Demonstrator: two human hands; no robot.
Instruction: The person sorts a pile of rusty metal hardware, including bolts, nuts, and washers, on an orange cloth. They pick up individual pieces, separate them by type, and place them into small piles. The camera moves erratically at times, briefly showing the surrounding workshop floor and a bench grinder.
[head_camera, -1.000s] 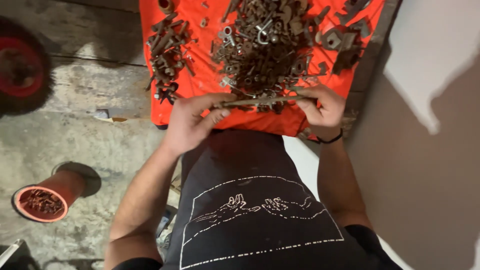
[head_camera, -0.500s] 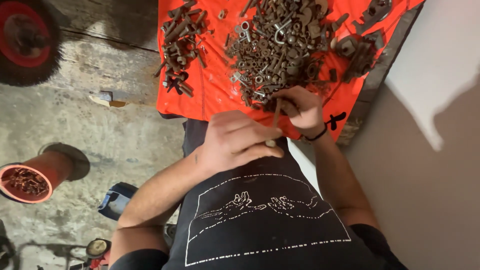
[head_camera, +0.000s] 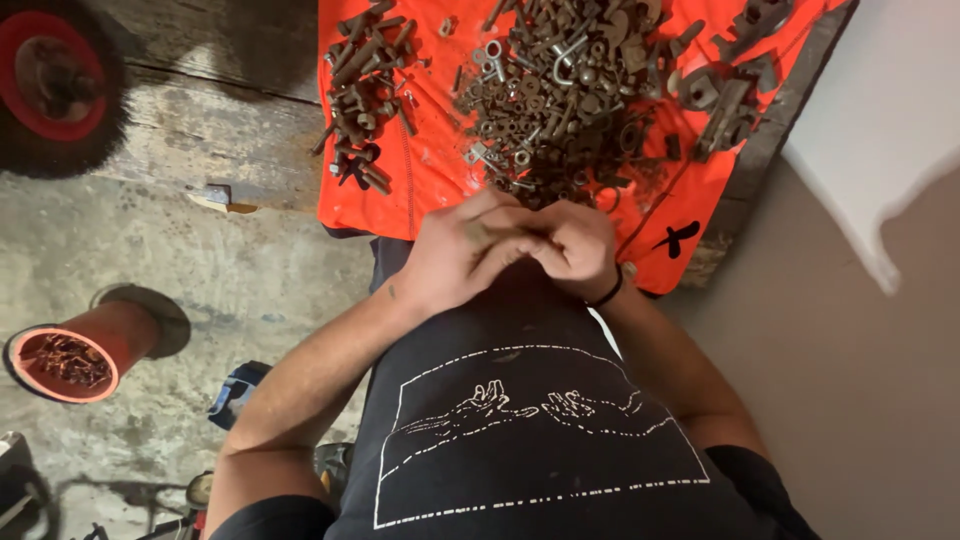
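Both hands meet just below the near edge of the orange cloth, over the person's black shirt. The left hand lies partly over the right hand, fingers interlocked around something too hidden to identify; whether either grip is closed on a part cannot be told. A black band circles the right wrist. Directly beyond the hands, on the cloth, sits the large pile of rusty nuts, bolts and washers, its near edge just beside the fingers. A smaller group of rusty bolts lies to the left on the same cloth, apart from the large pile. On the concrete floor to the left stands an orange pot holding more rusty parts, well apart from the hands.
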